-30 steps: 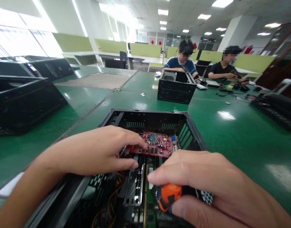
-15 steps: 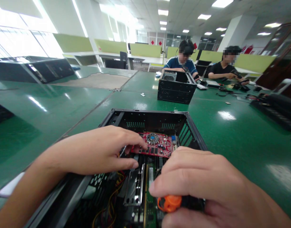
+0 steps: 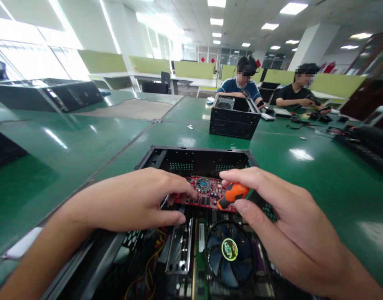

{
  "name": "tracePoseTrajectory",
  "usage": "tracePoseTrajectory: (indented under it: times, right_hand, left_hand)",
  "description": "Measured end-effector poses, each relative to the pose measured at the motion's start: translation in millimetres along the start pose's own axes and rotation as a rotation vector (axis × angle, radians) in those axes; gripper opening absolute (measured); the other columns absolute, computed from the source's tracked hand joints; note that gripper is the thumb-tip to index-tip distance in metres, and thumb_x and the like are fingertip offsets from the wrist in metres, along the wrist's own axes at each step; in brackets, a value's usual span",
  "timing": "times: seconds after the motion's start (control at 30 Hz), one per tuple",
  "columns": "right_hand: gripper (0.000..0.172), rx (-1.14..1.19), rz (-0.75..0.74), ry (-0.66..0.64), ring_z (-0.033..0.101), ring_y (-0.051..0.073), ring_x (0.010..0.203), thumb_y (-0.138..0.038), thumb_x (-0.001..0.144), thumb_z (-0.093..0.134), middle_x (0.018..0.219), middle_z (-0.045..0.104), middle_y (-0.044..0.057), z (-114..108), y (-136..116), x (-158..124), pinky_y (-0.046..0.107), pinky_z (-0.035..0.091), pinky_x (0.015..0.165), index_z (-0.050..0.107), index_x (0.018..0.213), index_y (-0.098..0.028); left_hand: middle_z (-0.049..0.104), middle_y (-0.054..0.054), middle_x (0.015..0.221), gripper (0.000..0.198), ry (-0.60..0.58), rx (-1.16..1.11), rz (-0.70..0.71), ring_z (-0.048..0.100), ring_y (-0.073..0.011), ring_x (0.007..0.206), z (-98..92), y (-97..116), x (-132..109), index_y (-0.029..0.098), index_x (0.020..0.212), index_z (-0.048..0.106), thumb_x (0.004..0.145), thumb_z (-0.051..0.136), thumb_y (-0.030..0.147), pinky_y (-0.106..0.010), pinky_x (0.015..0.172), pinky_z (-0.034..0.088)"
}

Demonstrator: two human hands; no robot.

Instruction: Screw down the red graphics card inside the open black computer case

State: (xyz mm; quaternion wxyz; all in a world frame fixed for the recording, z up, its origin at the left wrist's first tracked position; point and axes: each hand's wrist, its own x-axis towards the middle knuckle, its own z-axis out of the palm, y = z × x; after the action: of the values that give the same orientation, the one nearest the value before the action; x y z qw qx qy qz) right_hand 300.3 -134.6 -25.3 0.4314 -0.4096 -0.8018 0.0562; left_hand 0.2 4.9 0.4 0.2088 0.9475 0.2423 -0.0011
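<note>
An open black computer case (image 3: 166,153) lies on the green table in front of me. Inside it a red graphics card (image 3: 207,192) sits at the far end, with a black cooler fan (image 3: 229,249) and green motherboard nearer to me. My left hand (image 3: 138,199) reaches into the case, fingers curled, fingertips pressing on the card's left edge. My right hand (image 3: 282,216) is closed on an orange-handled screwdriver (image 3: 232,194), held over the card's right part. The screwdriver's tip is hidden.
A second open black case (image 3: 233,116) stands further back, with two people seated behind it. Black case panels (image 3: 50,93) lie at the far left. Cables and small parts (image 3: 307,121) lie at the right. A white strip (image 3: 21,248) sits by my left forearm.
My right hand has moved forward and up with the screwdriver, from over the fan to over the red card, uncovering the fan. The left hand stays on the card. The view shifted slightly.
</note>
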Motion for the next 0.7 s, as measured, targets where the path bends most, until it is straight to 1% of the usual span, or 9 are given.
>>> tracePoseTrajectory:
  times: [0.1,0.17,0.3,0.4,0.47,0.57,0.63,0.7]
  right_hand:
    - [0.037,-0.031,-0.024,-0.022,0.100,0.018,0.115,-0.011,0.124,0.057,0.129,0.102,0.008,0.5,0.5,1.1,0.023,0.077,0.115,0.084,0.148,-0.017]
    - [0.036,-0.045,-0.032,-0.021,0.100,0.016,0.113,-0.010,0.123,0.057,0.127,0.102,0.006,0.0,-0.3,1.3,0.021,0.076,0.114,0.084,0.147,-0.018]
    - [0.035,-0.084,-0.050,-0.025,0.099,0.014,0.115,-0.009,0.123,0.058,0.130,0.103,0.005,1.4,-1.0,0.9,0.019,0.075,0.114,0.084,0.143,-0.019]
    - [0.036,-0.096,-0.057,-0.031,0.100,0.013,0.118,-0.009,0.124,0.057,0.137,0.104,0.005,3.5,-0.2,1.1,0.018,0.075,0.111,0.085,0.144,-0.020]
    - [0.037,-0.078,-0.056,-0.038,0.100,0.015,0.119,-0.009,0.123,0.057,0.137,0.103,0.006,4.1,0.3,1.1,0.020,0.076,0.110,0.085,0.146,-0.020]
    - [0.033,-0.025,-0.052,-0.053,0.099,0.018,0.112,-0.010,0.123,0.062,0.129,0.103,0.005,4.1,0.5,0.8,0.026,0.078,0.109,0.086,0.143,-0.022]
    - [0.026,0.001,-0.039,-0.059,0.098,0.020,0.103,-0.013,0.122,0.068,0.119,0.101,0.004,4.2,0.8,1.0,0.028,0.079,0.101,0.087,0.135,-0.024]
    - [0.018,0.014,-0.020,-0.055,0.095,0.019,0.092,-0.016,0.122,0.072,0.107,0.097,0.002,4.2,1.6,2.0,0.027,0.078,0.090,0.087,0.124,-0.025]
  left_hand:
    - [0.101,0.000,0.124,0.033,0.003,0.000,0.007,0.094,-0.0287,0.103,0.2,0.0,0.8,0.037,0.141,0.096,0.108,0.090,0.035,-0.035,0.090,0.066]
    - [0.101,0.000,0.123,0.034,0.001,0.003,0.007,0.093,-0.0278,0.101,0.1,0.8,0.8,0.037,0.141,0.096,0.107,0.091,0.034,-0.035,0.089,0.065]
    - [0.101,0.000,0.124,0.038,-0.009,0.034,0.000,0.093,-0.0282,0.101,-0.5,3.3,-0.6,0.036,0.144,0.097,0.107,0.089,0.033,-0.037,0.091,0.064]
    - [0.101,0.000,0.125,0.035,-0.007,0.036,-0.003,0.093,-0.0278,0.103,-0.2,3.5,-1.1,0.036,0.142,0.097,0.108,0.090,0.034,-0.036,0.093,0.064]
    - [0.101,0.001,0.122,0.033,0.005,0.036,-0.004,0.093,-0.0271,0.102,0.1,3.1,-1.1,0.036,0.140,0.097,0.107,0.091,0.034,-0.035,0.091,0.064]
    - [0.100,0.002,0.115,0.032,0.008,0.042,-0.019,0.092,-0.0270,0.099,0.5,2.7,-1.2,0.036,0.137,0.097,0.106,0.093,0.033,-0.035,0.088,0.062]
    - [0.100,0.001,0.118,0.032,0.006,0.047,-0.034,0.093,-0.0280,0.101,0.6,3.0,-1.9,0.035,0.138,0.097,0.105,0.093,0.034,-0.035,0.090,0.063]
    - [0.101,-0.001,0.122,0.034,0.012,0.054,-0.042,0.094,-0.0290,0.104,0.8,3.9,-2.6,0.035,0.139,0.096,0.105,0.093,0.035,-0.036,0.092,0.064]
